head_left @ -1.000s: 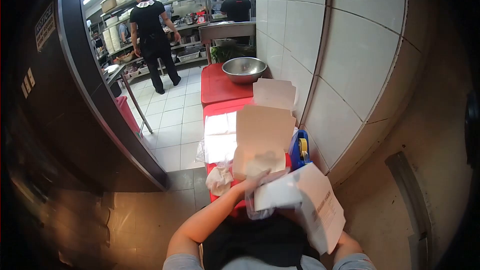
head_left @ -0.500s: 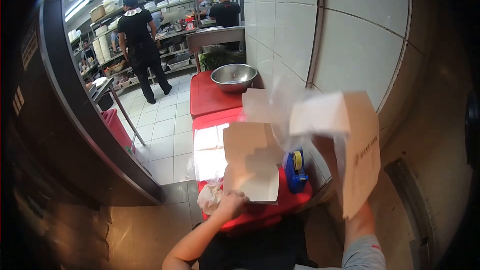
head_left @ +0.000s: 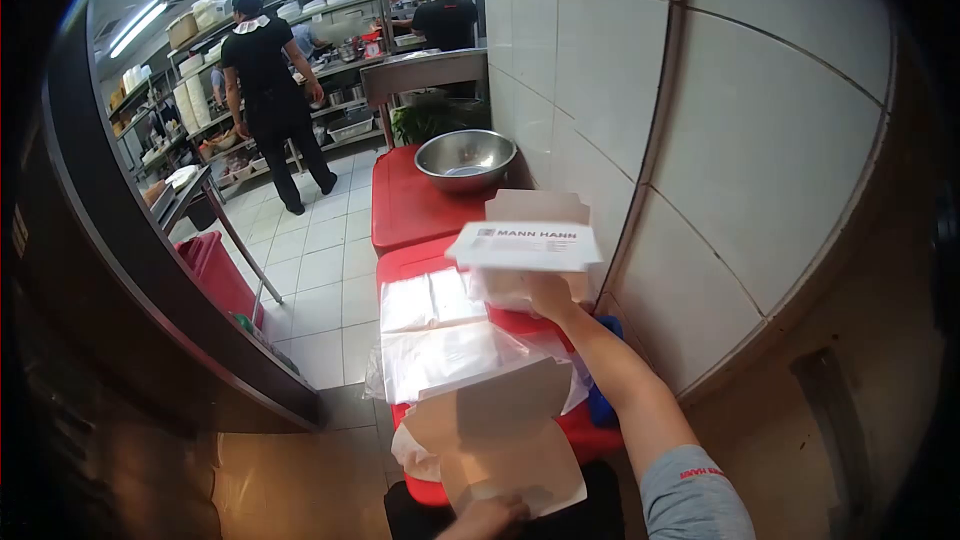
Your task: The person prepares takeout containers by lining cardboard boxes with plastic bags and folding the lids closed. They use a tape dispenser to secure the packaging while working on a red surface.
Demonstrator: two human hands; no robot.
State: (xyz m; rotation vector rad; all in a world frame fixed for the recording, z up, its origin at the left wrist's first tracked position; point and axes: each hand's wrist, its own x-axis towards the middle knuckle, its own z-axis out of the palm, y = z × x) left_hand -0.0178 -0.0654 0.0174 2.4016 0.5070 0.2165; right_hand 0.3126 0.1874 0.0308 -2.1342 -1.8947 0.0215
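An open brown cardboard food box (head_left: pixel 510 465) is tilted near my body, its lid folded back. My left hand (head_left: pixel 490 517) grips its near edge, fingers curled inside. Farther out, my right hand (head_left: pixel 552 297) is closed on the near side of another cardboard box (head_left: pixel 530 245), whose white lid reads MANN HANN. That box is over the far part of the near red surface; its underside is hidden. Between the two boxes lie clear plastic bags (head_left: pixel 440 325). Crumpled white material (head_left: pixel 415 458) sits left of the near box.
A steel bowl (head_left: pixel 466 160) stands on the farther red surface (head_left: pixel 395 205). A blue tape dispenser (head_left: pixel 603 390) is partly hidden by my right forearm. Tiled wall (head_left: pixel 735 190) borders the right side. People in dark clothes stand in the kitchen beyond.
My right hand has carried its box from the right to the far side of the red surface. The near open box and my left hand have moved closer to me, uncovering more plastic bags.
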